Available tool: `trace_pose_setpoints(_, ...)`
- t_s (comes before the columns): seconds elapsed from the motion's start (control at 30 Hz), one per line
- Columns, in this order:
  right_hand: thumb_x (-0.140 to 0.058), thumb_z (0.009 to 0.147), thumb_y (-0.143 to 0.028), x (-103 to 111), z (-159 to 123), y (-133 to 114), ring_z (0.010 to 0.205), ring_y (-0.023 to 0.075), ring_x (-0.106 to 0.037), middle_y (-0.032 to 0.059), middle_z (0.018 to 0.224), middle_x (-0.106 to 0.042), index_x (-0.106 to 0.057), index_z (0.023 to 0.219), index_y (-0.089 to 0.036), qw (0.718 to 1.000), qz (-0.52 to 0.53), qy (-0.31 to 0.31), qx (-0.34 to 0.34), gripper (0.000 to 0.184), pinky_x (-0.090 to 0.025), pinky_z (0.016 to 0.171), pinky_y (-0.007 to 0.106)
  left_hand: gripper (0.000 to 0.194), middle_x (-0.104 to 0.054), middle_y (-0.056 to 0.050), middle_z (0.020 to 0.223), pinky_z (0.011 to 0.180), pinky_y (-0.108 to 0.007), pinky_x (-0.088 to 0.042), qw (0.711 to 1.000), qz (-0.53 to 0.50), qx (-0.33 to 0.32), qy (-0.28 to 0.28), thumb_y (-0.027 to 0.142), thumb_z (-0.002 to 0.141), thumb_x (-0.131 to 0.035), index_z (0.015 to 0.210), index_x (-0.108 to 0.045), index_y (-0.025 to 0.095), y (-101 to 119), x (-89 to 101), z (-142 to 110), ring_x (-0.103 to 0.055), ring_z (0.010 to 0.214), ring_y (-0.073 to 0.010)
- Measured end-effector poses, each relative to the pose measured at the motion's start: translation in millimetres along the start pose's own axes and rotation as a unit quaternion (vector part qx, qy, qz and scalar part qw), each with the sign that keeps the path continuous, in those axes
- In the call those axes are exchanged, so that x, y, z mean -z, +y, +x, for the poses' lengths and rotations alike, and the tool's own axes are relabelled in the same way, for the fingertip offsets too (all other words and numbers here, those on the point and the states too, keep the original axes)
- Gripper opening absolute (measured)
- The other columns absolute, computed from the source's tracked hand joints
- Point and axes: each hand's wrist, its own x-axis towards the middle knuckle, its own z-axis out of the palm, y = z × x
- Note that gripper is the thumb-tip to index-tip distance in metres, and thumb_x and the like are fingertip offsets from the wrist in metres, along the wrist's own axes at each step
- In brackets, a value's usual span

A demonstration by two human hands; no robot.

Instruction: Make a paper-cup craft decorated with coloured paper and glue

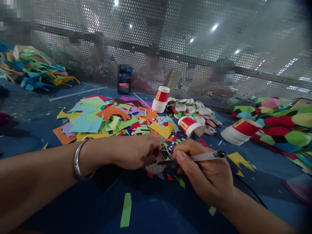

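Closed around a pen (202, 157) with a clear barrel and black cap end, my right hand (207, 175) points its dark tip at a round white disc (155, 167). Dark cracked-looking lines cover the disc, and small coloured paper points stick out around its lower rim. My left hand (136, 151), with a silver bangle (78, 159) on the wrist, has its fingers curled down onto the disc's upper left edge. Its fingertips are partly hidden. Beneath my left wrist lies a black sheet (107, 177).
Behind my hands spreads a heap of coloured paper scraps (97, 113). White discs (190, 107) are piled beside stacked red-and-white paper cups (161, 99); another cup (191, 126) lies tipped. More cups (241, 130) and colourful paper balls (285, 126) sit right. A perforated metal screen (146, 39) stands behind.
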Motion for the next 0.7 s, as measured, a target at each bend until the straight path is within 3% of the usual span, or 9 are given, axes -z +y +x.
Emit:
trace_pose_setpoints(0.2,-0.048,0.098,-0.02,-0.1,0.4,2.5,0.051,0.0101,-0.056,-0.0025,0.066,-0.059,-0.059,0.081,-0.02,1.0,-0.004,0.004,-0.011,0.02,-0.044,0.052,0.025,0.02,-0.064,-0.003,0.082,0.068,-0.025,-0.041,1.0,0.011,0.027,-0.009,0.011,0.088,-0.046,0.097,-0.063,0.017,2.5,1.5,1.1,-0.053,0.071,-0.0141)
trace_pose_setpoints(0.4,-0.047,0.098,-0.02,-2.9,1.9,3.1,0.053,0.0097,-0.057,-0.0011,0.069,-0.061,-0.06,0.081,-0.019,1.0,-0.005,-0.002,-0.008,0.021,-0.045,0.054,0.025,0.013,-0.063,-0.004,0.092,0.074,-0.026,-0.042,1.0,0.014,0.01,0.003,0.018,0.09,-0.047,0.092,-0.06,0.018,-1.0,-1.0,0.4,-0.055,0.081,-0.0159)
trace_pose_setpoints(0.7,-0.047,0.099,-0.02,-4.5,0.7,5.7,0.052,0.01,-0.056,-0.0009,0.068,-0.061,-0.056,0.08,-0.02,1.0,0.0,-0.004,-0.011,0.021,-0.044,0.052,0.025,0.019,-0.056,-0.01,0.109,0.083,-0.036,-0.04,0.997,0.045,0.053,0.02,0.029,0.098,-0.038,0.113,-0.04,0.017,-0.4,-7.5,0.4,-0.054,0.091,-0.0211)
